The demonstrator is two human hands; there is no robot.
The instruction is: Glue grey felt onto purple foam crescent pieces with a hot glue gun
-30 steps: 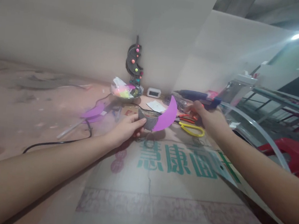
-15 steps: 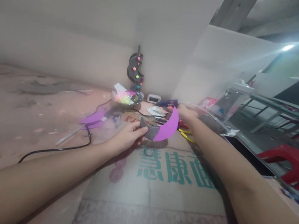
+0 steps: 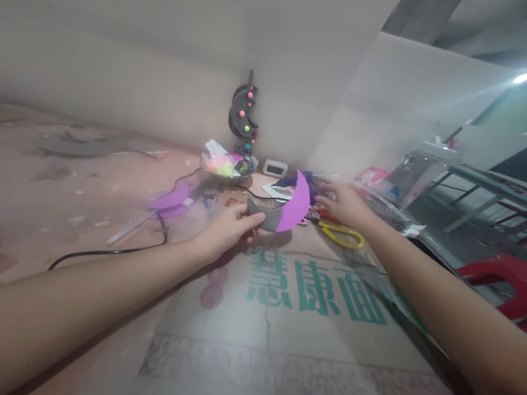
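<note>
Between the thumb and fingers of my left hand (image 3: 232,229) is a crescent-shaped cutout (image 3: 296,205), grey at the held end and bright purple towards its raised tip. It is held above the printed cardboard. My right hand (image 3: 344,202) has its fingers apart, just right of a dark blue glue gun (image 3: 288,180), which is partly behind the purple tip. Whether the fingertips touch the glue gun I cannot tell. A yellow-handled tool (image 3: 343,236) lies below that hand. Farther back stands a grey crescent decoration (image 3: 241,111) dotted with coloured balls.
A clear bowl (image 3: 222,167) of colourful scraps and a small white digital clock (image 3: 275,168) stand by the wall. Purple pieces (image 3: 172,200) and a black cable (image 3: 113,251) lie left. Cardboard (image 3: 211,354) covers the front. A red stool (image 3: 507,280) stands right.
My right hand has moved slightly right, and its fingers have come away from their grip on the glue gun. The crescent stays in my left hand, and the view has shifted slightly.
</note>
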